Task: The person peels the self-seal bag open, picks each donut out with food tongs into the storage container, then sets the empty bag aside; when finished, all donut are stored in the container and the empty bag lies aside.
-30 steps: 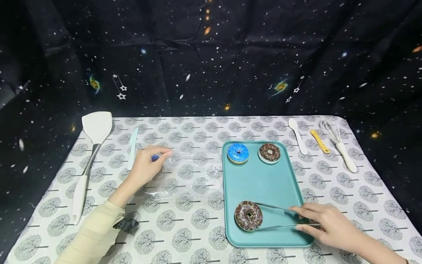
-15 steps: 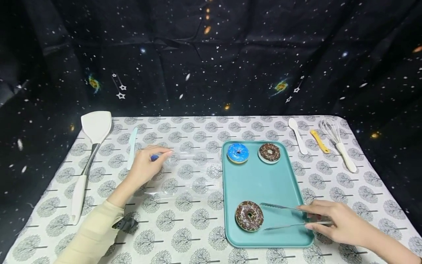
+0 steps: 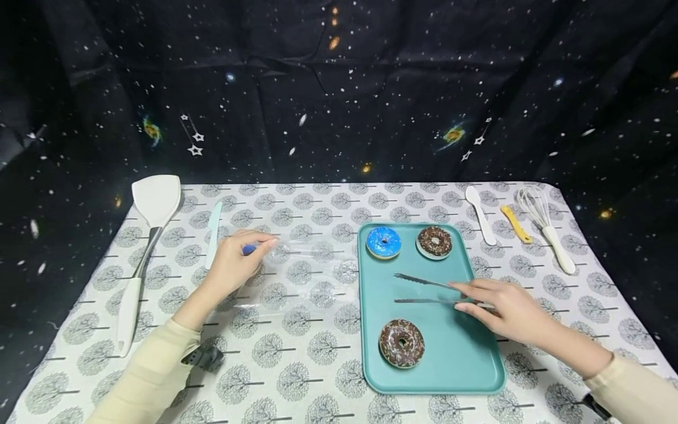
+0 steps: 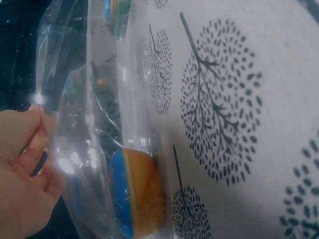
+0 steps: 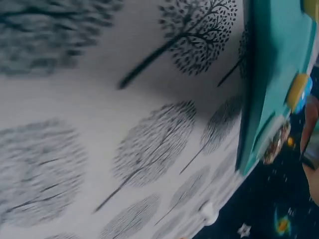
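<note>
My left hand pinches the edge of a clear plastic bag lying on the cloth. Inside that bag, the left wrist view shows a blue-iced donut. In my right hand are metal tongs, their arms apart with nothing between the tips. They hover over the middle of a teal tray. On it sit a chocolate donut with sprinkles at the front left, a blue donut at the back left and another chocolate donut at the back right.
A white turner and a pale blue knife lie on the left of the tree-print cloth. To the tray's right are a white spoon, a yellow-handled utensil and a whisk. A dark starry curtain hangs behind.
The tongs have let go of the front chocolate donut, drawn back to the right, then moved away toward the middle of the tray. My left hand has stayed on the bag.
</note>
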A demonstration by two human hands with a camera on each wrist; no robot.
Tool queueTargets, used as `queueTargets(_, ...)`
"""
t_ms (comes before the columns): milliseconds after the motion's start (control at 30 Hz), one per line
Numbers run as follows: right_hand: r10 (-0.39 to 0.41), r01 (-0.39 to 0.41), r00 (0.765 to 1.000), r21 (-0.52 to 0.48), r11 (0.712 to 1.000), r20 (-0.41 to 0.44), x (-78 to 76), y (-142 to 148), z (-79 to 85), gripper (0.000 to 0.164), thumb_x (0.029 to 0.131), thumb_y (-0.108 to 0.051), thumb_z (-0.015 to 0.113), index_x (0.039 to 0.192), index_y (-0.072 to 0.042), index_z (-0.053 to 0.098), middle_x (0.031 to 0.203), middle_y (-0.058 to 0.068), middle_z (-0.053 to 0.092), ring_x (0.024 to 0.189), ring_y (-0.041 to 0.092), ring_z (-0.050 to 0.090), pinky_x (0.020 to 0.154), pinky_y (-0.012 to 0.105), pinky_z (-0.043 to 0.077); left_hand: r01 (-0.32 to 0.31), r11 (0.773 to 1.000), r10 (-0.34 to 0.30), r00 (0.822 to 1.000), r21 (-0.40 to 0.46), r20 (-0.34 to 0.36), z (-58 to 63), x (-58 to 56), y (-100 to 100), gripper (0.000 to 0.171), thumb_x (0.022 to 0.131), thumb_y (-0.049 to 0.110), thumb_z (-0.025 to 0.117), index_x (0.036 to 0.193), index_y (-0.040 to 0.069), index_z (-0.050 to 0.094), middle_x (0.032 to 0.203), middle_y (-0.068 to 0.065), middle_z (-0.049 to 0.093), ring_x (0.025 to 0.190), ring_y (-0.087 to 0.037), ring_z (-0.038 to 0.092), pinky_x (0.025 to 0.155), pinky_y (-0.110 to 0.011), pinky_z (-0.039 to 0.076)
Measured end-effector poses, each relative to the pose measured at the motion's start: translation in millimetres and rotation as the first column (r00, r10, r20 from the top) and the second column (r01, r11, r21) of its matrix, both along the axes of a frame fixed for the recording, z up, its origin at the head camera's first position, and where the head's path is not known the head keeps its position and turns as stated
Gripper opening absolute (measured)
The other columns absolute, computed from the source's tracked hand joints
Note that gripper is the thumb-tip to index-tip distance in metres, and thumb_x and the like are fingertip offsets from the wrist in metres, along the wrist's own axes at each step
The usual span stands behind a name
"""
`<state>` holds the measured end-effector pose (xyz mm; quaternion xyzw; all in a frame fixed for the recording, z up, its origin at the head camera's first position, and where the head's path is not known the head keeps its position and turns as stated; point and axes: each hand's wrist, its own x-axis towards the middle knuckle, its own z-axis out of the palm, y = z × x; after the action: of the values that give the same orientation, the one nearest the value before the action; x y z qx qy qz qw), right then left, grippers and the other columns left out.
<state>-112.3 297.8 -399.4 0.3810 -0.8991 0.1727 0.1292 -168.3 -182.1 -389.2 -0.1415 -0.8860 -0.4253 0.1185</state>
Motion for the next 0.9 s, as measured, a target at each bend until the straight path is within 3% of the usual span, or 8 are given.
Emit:
queueTargets(300, 0.111, -0.107, 0.991, 0.068, 0.992, -0.073, -31.5, -51.7, 1.7, 0.041, 0.081, -0.026, 0.071, 0.119, -0.010, 0.064, 0.094, -0.002, 0.069, 0.079, 0.011, 0.064, 0.070, 0.031, 0.055, -0.016, 1.000, 0.016, 1.000, -0.001, 0.023, 3.9, 2.7, -1.0, 0.021, 0.089, 0.027, 0.065, 0.099, 0.011, 0.073, 0.101, -0.007, 0.070, 0.106, -0.026, 0.059, 0.097, -0.047, 0.044)
queueTargets(500, 0.149, -0.133, 0.978, 0.121, 0.984, -0.143, -46.9, -88.6, 8.2, 0.041, 0.081, -0.029, 0.071, 0.118, -0.011, 0.065, 0.087, -0.003, 0.069, 0.066, 0.008, 0.058, 0.060, 0.024, 0.051, -0.029, 1.000, 0.029, 1.000, 0.010, 0.007, 3.8, 3.6, -0.7, 0.021, 0.089, 0.027, 0.064, 0.098, 0.010, 0.073, 0.100, -0.007, 0.071, 0.105, -0.026, 0.059, 0.094, -0.047, 0.046)
queueTargets(667, 0.189, -0.161, 0.957, 0.139, 0.977, -0.219, -57.7, -118.5, 11.1, 0.038, 0.082, -0.029, 0.070, 0.116, -0.013, 0.066, 0.090, -0.002, 0.071, 0.071, 0.011, 0.064, 0.061, 0.026, 0.054, -0.028, 0.999, 0.028, 1.000, 0.015, -0.008, 3.5, 3.0, -0.1, 0.021, 0.089, 0.026, 0.065, 0.097, 0.009, 0.073, 0.099, -0.007, 0.071, 0.104, -0.025, 0.060, 0.094, -0.046, 0.046)
queueTargets(900, 0.227, -0.195, 0.960, 0.187, 0.963, -0.166, -61.7, -162.3, 11.1, 0.034, 0.087, -0.029, 0.066, 0.116, -0.012, 0.066, 0.095, -0.002, 0.070, 0.081, 0.011, 0.065, 0.071, 0.026, 0.054, -0.033, 0.999, 0.033, 0.999, 0.023, -0.012, 3.9, 3.1, 0.9, 0.021, 0.089, 0.028, 0.065, 0.098, 0.010, 0.073, 0.099, -0.006, 0.071, 0.105, -0.024, 0.060, 0.094, -0.047, 0.046)
